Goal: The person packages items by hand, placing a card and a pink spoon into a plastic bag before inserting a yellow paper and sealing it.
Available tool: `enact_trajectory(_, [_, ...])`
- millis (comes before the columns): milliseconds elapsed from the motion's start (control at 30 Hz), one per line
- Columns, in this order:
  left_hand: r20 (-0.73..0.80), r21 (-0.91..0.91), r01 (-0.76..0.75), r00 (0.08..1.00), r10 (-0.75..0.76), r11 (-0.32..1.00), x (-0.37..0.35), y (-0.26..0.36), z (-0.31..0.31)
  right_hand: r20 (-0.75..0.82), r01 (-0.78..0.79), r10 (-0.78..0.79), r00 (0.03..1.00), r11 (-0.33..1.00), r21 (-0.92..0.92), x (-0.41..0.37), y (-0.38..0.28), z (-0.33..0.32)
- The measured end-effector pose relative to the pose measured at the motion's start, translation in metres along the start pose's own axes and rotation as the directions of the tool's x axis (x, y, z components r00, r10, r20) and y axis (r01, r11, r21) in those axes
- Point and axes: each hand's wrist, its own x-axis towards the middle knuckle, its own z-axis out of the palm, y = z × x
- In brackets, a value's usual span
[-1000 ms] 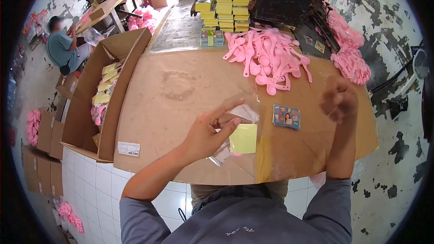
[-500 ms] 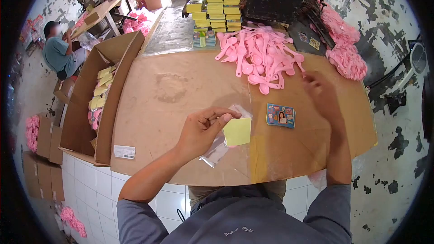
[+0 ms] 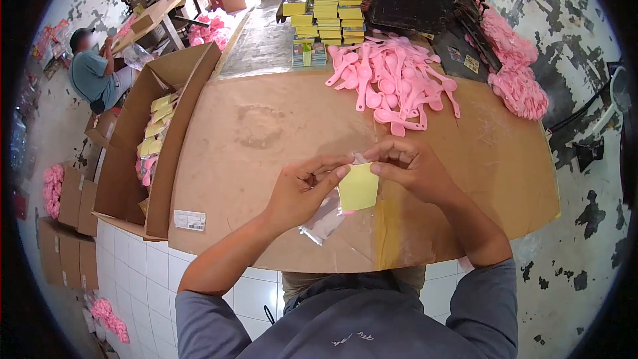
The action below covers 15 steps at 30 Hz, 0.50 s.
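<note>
Head view: I'm seeing the cardboard worktop [image 3: 266, 133] lying under everything, the open carton [image 3: 126, 159] standing at its left edge and pink spoons [image 3: 392, 83] piling up at the far side. Left hand [image 3: 302, 193] and right hand [image 3: 412, 169] are both pinching the clear bag [image 3: 322, 223] at its top, over the worktop's near middle. The yellow card [image 3: 359, 187] is sitting between the fingertips; I can't tell if it's inside the bag.

Brown cardboard-covered surface [image 3: 266, 139], heap of pink spoons [image 3: 392, 83] far right, stacked yellow boxes [image 3: 332, 10] behind, possibly on another surface
</note>
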Motion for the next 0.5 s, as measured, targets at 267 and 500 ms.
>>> enact_trajectory(267, [-0.019, 0.119, 0.021, 1.000, -0.019, 0.993, -0.001, 0.002, -0.003, -0.013, 0.065, -0.064, 0.998, 0.998, 0.013, -0.005, 0.005, -0.010])
enact_trajectory(500, [0.065, 0.041, -0.068, 0.996, 0.065, 0.997, 0.001, -0.009, -0.011, 0.028, 0.032, -0.030, 0.999, 0.997, -0.068, -0.005, 0.001, -0.020])
